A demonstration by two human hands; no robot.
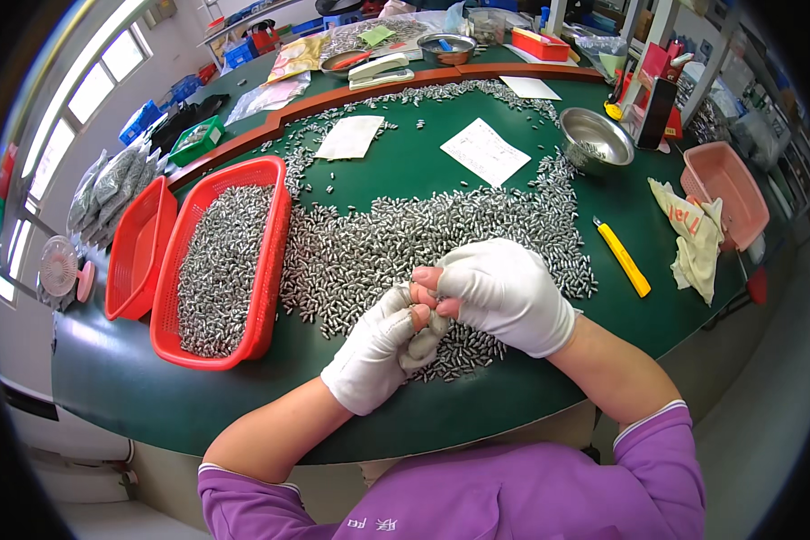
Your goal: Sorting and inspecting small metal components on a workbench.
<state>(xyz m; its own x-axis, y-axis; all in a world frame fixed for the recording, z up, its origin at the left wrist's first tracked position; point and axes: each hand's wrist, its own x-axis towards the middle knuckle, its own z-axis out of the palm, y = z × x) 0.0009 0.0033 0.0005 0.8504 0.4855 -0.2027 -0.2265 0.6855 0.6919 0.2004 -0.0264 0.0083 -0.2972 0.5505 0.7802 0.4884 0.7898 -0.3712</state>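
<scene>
Both my hands wear white gloves with bare fingertips and meet over a wide heap of small silver metal parts (360,247) on a green table. My left hand (382,346) is closed, its thumb and fingers pinched together. My right hand (504,292) reaches in from the right, also pinching, and its fingertips touch those of the left. Whatever sits between the fingertips is too small and too covered to make out. Left of the heap stands a red perforated basket (277,234) filled with the same silver parts.
An empty red basket (121,301) and a small pink fan (58,265) stand at the left. Rightward lie a yellow utility knife (623,256), a metal bowl (598,135), a cloth (688,229) and a pink basket (733,193). Two paper sheets (486,151) lie beyond the heap.
</scene>
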